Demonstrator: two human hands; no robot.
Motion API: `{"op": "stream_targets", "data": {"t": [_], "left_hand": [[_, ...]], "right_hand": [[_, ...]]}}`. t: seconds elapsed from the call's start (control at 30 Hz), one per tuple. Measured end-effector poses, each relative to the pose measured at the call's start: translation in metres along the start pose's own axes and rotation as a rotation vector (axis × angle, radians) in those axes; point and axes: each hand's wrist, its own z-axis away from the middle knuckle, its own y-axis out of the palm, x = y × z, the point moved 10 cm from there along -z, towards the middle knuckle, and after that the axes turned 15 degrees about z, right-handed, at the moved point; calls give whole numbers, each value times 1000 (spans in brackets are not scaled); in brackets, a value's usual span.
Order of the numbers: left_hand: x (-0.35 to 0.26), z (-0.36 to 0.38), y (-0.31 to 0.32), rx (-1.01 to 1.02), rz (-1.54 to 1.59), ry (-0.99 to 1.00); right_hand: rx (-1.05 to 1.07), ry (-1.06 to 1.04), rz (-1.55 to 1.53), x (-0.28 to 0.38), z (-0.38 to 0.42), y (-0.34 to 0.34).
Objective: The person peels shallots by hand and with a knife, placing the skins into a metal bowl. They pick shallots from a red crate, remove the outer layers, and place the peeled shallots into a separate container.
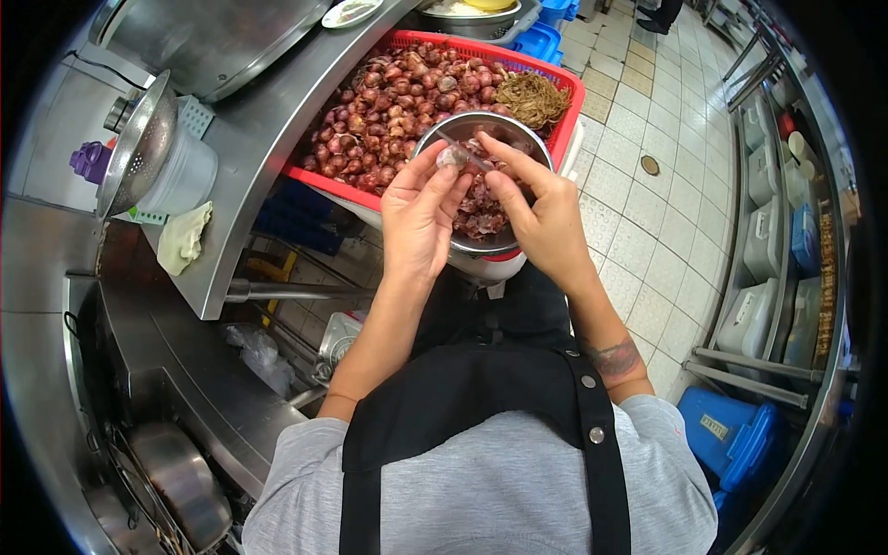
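My left hand (pixel 418 217) is closed around a small pale shallot (pixel 450 158), pinched between thumb and fingertips. In my right hand (pixel 544 199) is a small knife (pixel 467 154), its thin blade lying against the shallot. Both hands are over a steel bowl (pixel 538 141) with reddish-brown peels (pixel 479 218) in it. Behind and to the left of the bowl, a red plastic basket (pixel 575 88) is heaped with unpeeled shallots (pixel 402 88). A tangle of dry, straw-coloured strands (pixel 534 99) lies at the basket's right end.
A steel counter (pixel 268 153) runs along the left, with a colander (pixel 139 153), a white tub (pixel 185 176) and a folded cloth (pixel 184 239). Shelves with lidded containers (pixel 760 239) stand at right. A blue bin (pixel 726 435) is on the tiled floor (pixel 638 240). Another person's legs (pixel 661 14) show far off.
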Motion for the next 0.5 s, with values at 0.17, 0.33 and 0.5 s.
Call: {"op": "stream_targets", "data": {"t": [0.17, 0.33, 0.5], "left_hand": [[-9, 3, -2, -23, -80, 113], [-12, 6, 4, -11, -90, 151], [-10, 7, 6, -20, -127, 137]], "right_hand": [[46, -71, -85, 15, 3, 6], [46, -55, -126, 14, 5, 6], [-14, -81, -18, 11, 4, 3]]}}
